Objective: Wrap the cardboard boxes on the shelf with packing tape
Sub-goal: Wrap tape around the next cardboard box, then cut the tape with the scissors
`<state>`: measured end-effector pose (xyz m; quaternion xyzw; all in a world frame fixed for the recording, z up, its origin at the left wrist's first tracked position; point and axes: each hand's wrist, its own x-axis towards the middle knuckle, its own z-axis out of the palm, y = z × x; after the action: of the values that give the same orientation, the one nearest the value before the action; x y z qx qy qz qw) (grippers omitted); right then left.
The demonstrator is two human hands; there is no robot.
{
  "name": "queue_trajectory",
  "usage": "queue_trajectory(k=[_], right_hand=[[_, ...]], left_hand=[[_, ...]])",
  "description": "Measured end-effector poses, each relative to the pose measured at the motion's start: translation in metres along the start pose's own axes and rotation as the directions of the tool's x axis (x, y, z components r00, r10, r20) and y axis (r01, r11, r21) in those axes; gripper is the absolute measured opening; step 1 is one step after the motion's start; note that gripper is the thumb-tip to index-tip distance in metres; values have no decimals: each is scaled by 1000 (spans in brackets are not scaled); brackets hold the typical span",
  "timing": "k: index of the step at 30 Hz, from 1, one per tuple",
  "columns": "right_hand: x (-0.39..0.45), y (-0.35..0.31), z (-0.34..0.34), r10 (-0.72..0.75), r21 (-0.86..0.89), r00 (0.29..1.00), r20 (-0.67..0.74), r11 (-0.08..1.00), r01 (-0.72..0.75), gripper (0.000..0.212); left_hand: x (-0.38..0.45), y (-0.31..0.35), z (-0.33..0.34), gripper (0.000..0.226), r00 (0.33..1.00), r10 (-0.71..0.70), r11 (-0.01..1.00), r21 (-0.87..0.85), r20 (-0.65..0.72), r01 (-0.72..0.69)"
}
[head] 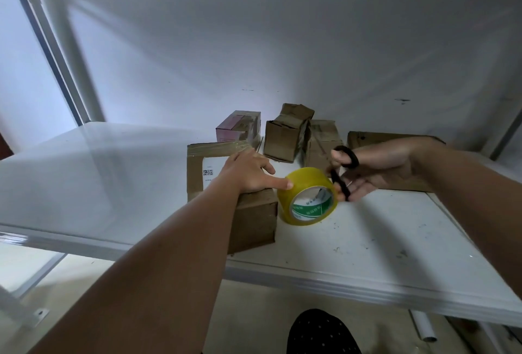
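Tape roll (308,195) stands on edge, core facing viewer, beside box (255,218).

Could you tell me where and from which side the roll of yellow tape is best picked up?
Take the tape roll across its band, thumb in the open core, coming from the right. It stands on edge with the core facing the camera, and the box blocks its left side.

A white metal shelf (84,178) with a glossy, lightly speckled surface fills the view, its front edge running across the lower part. Behind it stands a plain white wall (254,43) with a few small dark marks. A white upright post (82,77) rises at the left, beside a bright, bluish window area. Below lies a pale floor (248,317).
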<state>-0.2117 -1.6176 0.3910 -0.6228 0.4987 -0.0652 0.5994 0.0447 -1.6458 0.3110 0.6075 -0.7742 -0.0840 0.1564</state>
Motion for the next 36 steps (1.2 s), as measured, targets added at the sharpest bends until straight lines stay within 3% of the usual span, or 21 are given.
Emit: queue_trajectory(k=[2, 5, 17, 22, 27, 29, 32, 36], right_hand=[[0, -7, 16, 26, -33, 987, 156, 999, -21, 105], [3, -7, 33, 70, -91, 948, 310, 995, -43, 106], [18, 22, 56, 162, -55, 894, 417, 987, -153, 88], [29, 18, 68, 63, 31, 937, 344, 996, -79, 87], [44, 20, 84, -5, 76, 972, 236, 997, -14, 54], [49, 21, 87, -23, 104, 979, 203, 995, 2, 53], [51, 21, 90, -19, 92, 983, 180, 996, 2, 53], [51, 22, 91, -17, 84, 989, 144, 996, 5, 52]], left_hand=[[1, 0, -1, 69, 1000, 0, 1000, 4, 2, 0], [2, 0, -1, 66, 1000, 14, 1000, 14, 6, -15], [-1, 0, 0, 65, 1000, -13, 1000, -24, 11, 13], [-2, 1, 0, 59, 1000, -30, 999, -37, -5, 30], [-3, 1, -1, 62, 1000, -20, 999, -29, 4, 20], [-4, 2, -1, 56, 1000, -19, 1000, -20, 12, 19], [-1, 1, -1, 27, 1000, -21, 999, -37, 7, 21], [1, -1, 1, 33, 998, -57, 994, -97, -13, 55]])
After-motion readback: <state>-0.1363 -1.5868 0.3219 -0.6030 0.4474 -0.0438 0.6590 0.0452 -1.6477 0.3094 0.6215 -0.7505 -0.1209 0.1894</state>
